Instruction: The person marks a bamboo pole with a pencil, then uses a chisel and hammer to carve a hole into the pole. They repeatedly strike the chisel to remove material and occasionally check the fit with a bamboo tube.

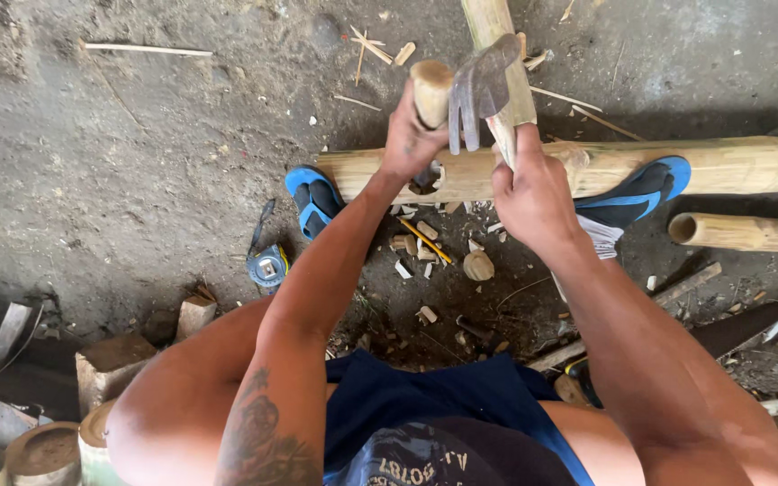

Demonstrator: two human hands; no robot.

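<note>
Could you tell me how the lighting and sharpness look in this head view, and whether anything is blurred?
Head view: soft daylight, no glare; a dark shadow band falls on the ground behind the long bamboo pole. The hammer head looks slightly motion-blurred, while the left hand, right hand and tape measure are sharp. The thighs at the bottom edge look stretched by the wide lens.

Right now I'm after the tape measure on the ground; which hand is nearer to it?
Left. The left hand grips a bamboo peg, up and right of the tape measure. The right hand holds the hammer, farther right.
</note>
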